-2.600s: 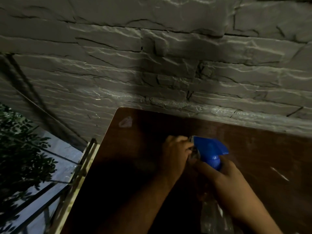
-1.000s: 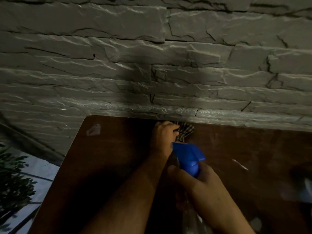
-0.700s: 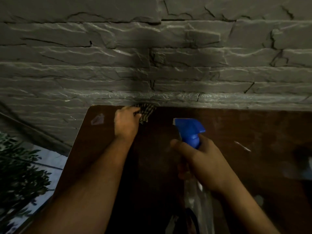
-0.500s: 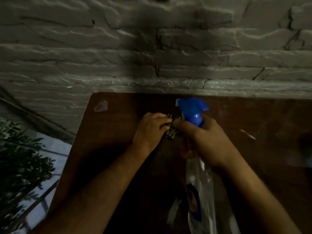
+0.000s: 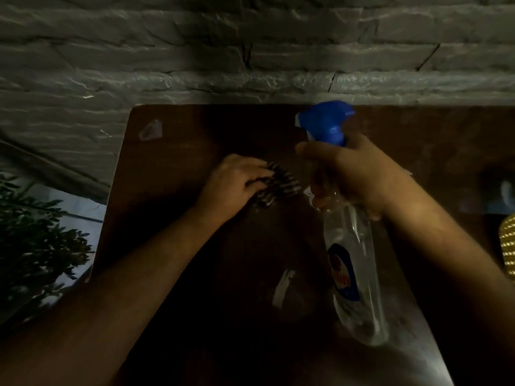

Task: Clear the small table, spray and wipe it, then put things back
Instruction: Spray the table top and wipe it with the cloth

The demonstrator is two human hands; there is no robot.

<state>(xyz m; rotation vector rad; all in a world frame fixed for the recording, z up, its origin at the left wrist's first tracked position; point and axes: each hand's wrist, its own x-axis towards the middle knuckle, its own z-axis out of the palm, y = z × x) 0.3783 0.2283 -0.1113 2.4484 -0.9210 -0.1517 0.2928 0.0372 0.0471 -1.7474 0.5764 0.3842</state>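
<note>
The small dark brown table point(image 5: 172, 168) stands against a grey stone wall. My left hand point(image 5: 235, 181) presses a checked cloth point(image 5: 278, 185) onto the middle of the tabletop. My right hand point(image 5: 354, 174) holds a clear spray bottle point(image 5: 354, 274) by its neck, above the table and just right of the cloth. The bottle's blue trigger head point(image 5: 326, 123) points left and its body tilts down toward me. Part of the cloth is hidden under my fingers.
A grey stone wall point(image 5: 250, 51) runs along the table's far edge. A leafy plant point(image 5: 33, 240) is beyond the left edge, below table level. A yellow ribbed object point(image 5: 508, 246) and a dim pale thing point(image 5: 504, 196) sit at the far right. A pale scrap point(image 5: 150, 129) lies near the far left corner.
My left hand has swept the cloth from the far edge back to the table's middle. My right hand has kept hold of the spray bottle, now held slightly right of the cloth.
</note>
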